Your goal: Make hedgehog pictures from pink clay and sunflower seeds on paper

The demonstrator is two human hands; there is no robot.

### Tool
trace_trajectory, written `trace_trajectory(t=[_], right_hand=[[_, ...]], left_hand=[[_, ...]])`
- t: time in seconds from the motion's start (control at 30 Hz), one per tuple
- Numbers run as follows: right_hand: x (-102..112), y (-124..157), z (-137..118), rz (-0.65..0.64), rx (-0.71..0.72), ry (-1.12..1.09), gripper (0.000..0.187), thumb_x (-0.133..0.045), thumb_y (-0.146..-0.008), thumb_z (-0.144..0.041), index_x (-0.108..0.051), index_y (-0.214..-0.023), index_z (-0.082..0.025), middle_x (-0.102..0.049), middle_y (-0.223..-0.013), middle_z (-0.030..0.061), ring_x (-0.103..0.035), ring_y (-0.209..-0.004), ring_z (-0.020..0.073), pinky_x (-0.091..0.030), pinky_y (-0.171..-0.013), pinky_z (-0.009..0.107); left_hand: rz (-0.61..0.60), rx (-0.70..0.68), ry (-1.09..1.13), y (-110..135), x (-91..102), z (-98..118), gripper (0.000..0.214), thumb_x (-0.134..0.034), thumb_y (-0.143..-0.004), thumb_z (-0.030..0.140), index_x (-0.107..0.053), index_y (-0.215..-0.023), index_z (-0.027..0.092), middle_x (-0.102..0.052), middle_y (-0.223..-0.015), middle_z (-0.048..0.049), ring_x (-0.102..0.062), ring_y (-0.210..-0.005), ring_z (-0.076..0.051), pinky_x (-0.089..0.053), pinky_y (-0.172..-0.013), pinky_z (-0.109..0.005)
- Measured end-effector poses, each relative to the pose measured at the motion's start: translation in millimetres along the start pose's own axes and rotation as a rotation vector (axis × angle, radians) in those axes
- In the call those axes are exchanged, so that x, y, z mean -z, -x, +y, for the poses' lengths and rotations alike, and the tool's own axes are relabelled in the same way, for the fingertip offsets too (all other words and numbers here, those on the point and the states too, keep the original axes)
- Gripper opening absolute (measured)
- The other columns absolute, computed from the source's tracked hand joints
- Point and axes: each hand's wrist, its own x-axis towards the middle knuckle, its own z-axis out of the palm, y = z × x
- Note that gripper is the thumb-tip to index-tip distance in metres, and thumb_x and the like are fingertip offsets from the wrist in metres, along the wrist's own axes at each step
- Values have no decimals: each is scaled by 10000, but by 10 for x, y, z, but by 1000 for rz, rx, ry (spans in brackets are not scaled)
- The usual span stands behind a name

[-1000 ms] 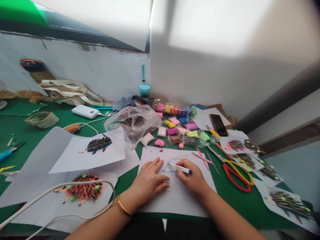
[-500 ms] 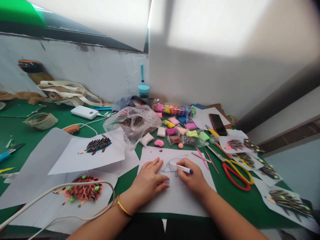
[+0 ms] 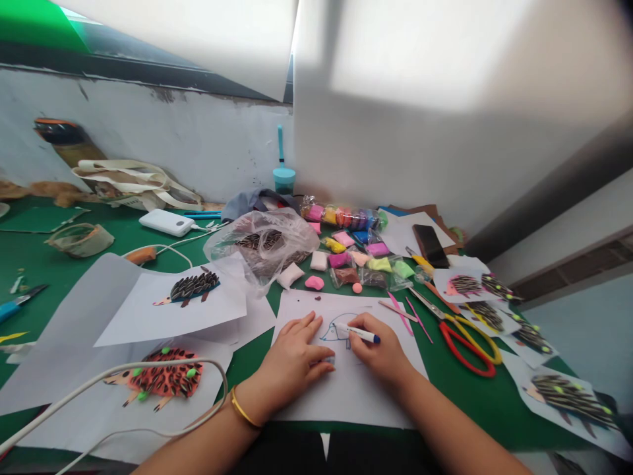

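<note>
The right hand [image 3: 380,349] grips one slim white marker with a dark-blue end [image 3: 363,334] over one blue-outlined hedgehog drawing [image 3: 328,334] on a white paper sheet [image 3: 356,399]; the left hand [image 3: 295,351] lies there, fingers loosely spread. I count seven spiny hedgehog pictures [image 3: 194,286] around.

White marker [image 3: 362,334], slanted; white paper [image 3: 353,396] flat beneath; blue animal outline [image 3: 332,332].
</note>
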Motion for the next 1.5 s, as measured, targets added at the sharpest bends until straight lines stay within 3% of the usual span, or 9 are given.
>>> trace_trajectory(t=[0.37, 0.8, 1.5], right_hand=[[37, -9, 5, 87, 44, -26, 148, -531, -787, -161, -615, -890, -225, -666, -871, 36, -628, -834, 201, -507, -762, 314], [6, -6, 26, 13, 13, 15, 170, -523, -789, -148, -622, -904, -224, -674, -880, 26, -632, -839, 195, -494, -762, 309], [15, -1, 16, 19, -35, 30, 168, -505, -742, -127, -616, -836, -211, -649, -792, 4, -603, -739, 171, -458, -689, 284]], left_hand=[[13, -9, 2, 8, -11, -12, 224, -679, -855, 402, -731, -1060, 326, -490, -1444, -91, -383, -1369, -347, -337, -1073, -548], [-17, -3, 1, -1, 16, 6, 226, -691, -848, 376, -726, -1067, 330, -482, -1446, -116, -374, -1374, -353, -338, -1063, -568], [-14, -1, -6, 5, -1, -6, 221, -678, -859, 393, -724, -1070, 344, -473, -1457, -103, -367, -1380, -346, -327, -1079, -549]])
